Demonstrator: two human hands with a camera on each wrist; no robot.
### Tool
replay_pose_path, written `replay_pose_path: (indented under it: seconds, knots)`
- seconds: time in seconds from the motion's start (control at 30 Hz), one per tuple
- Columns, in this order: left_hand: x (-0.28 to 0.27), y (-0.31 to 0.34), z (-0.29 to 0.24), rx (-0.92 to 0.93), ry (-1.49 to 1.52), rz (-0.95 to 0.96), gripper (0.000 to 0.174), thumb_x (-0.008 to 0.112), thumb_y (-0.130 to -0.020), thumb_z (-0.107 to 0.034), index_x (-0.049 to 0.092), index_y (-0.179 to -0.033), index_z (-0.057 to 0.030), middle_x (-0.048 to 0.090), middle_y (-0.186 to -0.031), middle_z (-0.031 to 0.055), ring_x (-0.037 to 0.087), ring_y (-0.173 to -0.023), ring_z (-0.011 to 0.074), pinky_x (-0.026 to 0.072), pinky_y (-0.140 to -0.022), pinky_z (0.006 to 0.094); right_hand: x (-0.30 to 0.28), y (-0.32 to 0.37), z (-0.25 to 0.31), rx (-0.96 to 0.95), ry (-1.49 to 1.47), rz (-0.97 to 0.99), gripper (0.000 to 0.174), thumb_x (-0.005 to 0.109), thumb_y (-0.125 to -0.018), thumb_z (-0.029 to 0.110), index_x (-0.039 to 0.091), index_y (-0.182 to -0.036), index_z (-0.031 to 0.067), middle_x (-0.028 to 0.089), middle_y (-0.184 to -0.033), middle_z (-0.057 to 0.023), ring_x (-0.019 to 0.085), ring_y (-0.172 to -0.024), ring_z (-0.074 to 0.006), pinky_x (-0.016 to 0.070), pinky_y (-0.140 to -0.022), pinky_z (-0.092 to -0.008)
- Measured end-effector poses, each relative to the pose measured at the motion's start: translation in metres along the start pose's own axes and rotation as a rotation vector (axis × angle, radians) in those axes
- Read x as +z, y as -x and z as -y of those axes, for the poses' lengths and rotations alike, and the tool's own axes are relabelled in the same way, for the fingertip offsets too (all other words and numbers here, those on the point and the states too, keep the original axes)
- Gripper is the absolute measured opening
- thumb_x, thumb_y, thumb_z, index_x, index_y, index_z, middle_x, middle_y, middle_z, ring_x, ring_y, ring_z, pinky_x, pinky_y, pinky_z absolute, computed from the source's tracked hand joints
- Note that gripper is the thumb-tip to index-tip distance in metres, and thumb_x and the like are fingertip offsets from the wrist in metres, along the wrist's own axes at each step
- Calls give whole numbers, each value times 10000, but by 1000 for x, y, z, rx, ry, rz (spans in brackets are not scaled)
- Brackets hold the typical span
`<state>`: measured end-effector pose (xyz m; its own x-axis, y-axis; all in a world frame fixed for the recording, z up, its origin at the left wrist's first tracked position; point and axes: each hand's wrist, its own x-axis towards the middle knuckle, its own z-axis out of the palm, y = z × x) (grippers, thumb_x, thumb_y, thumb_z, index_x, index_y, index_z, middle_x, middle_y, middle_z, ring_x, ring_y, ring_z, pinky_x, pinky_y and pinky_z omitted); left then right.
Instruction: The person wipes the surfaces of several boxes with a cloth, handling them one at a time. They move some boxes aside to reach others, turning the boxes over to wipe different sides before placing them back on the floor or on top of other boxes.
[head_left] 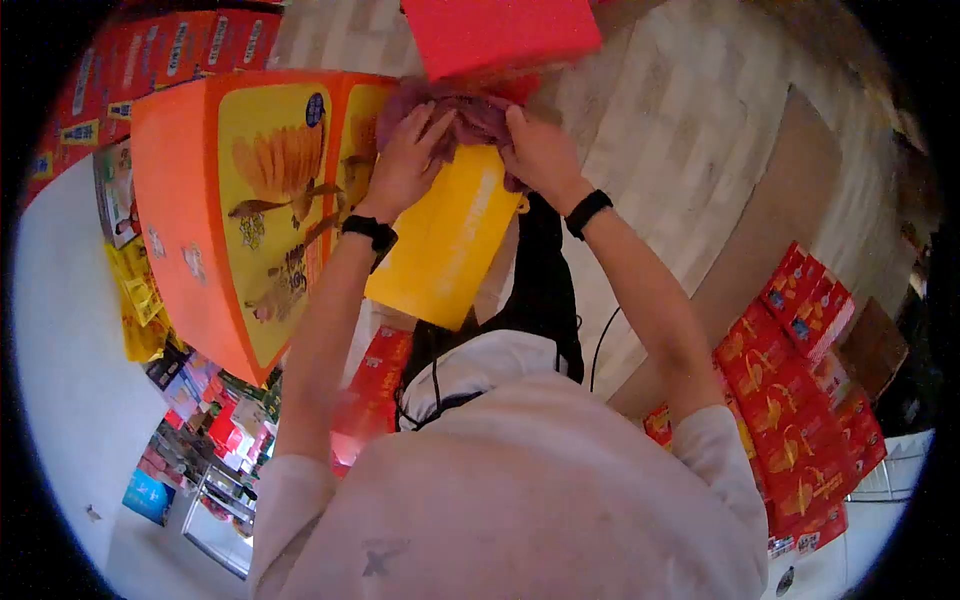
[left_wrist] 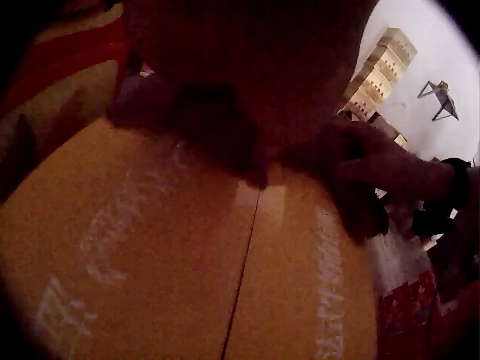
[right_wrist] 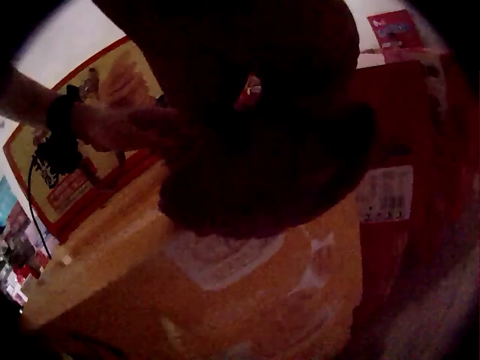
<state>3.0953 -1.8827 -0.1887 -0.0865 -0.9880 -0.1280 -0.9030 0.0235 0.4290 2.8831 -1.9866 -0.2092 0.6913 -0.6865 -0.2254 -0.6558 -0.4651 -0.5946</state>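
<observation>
A purple cloth (head_left: 470,118) lies bunched across the far end of a yellow carton (head_left: 440,245) with white print. My left hand (head_left: 403,165) holds the cloth's left side, its fingers spread over the folds. At the right side, my right hand (head_left: 545,155) grips the cloth's edge. In the left wrist view, a seam runs down the yellow carton (left_wrist: 150,240) below the dark cloth. The right wrist view is dim, with the dark bunched cloth (right_wrist: 262,195) over the carton's printed face.
A large orange carton (head_left: 180,230) with a yellow panel stands close at left. A red box (head_left: 500,38) is just beyond the cloth. Stacked red cartons (head_left: 790,420) stand at right, beside flattened cardboard (head_left: 780,190) on the wood-look floor (head_left: 660,130).
</observation>
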Motion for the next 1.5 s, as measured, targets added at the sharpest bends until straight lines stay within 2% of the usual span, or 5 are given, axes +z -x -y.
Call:
replay_pose_path:
  seconds: [0.5, 0.63, 1.13, 1.37, 1.5]
  knots:
    - [54, 313, 6, -215, 20, -93, 559, 600, -892, -225, 435, -1416, -122, 360, -1483, 193, 323, -1382, 357, 245, -1146, 502, 184, 174, 173, 18, 134, -4, 417, 640, -815, 229, 498, -1140, 11, 634, -912, -188, 650, -818, -357, 539, -695, -452]
    - [63, 345, 7, -197, 66, -156, 524, 571, -918, -233, 443, -1405, -87, 361, -1475, 209, 305, -1391, 362, 200, -1168, 504, 214, 207, 207, 85, 192, 8, 443, 624, -835, 237, 491, -1183, -3, 636, -981, -201, 649, -852, -367, 542, -708, -453]
    - [52, 333, -1, -214, 35, 20, 575, 584, -897, -254, 420, -1421, -80, 320, -1499, 233, 278, -1398, 410, 184, -1170, 504, 213, 216, 191, 61, -17, 26, 414, 614, -810, 178, 482, -1159, -2, 633, -931, -219, 650, -813, -385, 542, -668, -474]
    - [45, 214, -12, -237, -105, 56, 539, 583, -891, -188, 444, -1394, -50, 333, -1490, 233, 279, -1403, 379, 209, -1150, 518, 138, 140, 134, 103, -119, 62, 405, 603, -810, 182, 488, -1160, 14, 637, -920, -221, 658, -775, -380, 535, -639, -484]
    - [39, 96, -3, -65, -115, -8, 529, 557, -909, -173, 432, -1413, -74, 322, -1497, 236, 285, -1398, 383, 227, -1139, 520, 83, 80, 72, 96, -21, -90, 343, 563, -834, 188, 502, -1131, 27, 647, -877, -203, 659, -754, -376, 523, -616, -485]
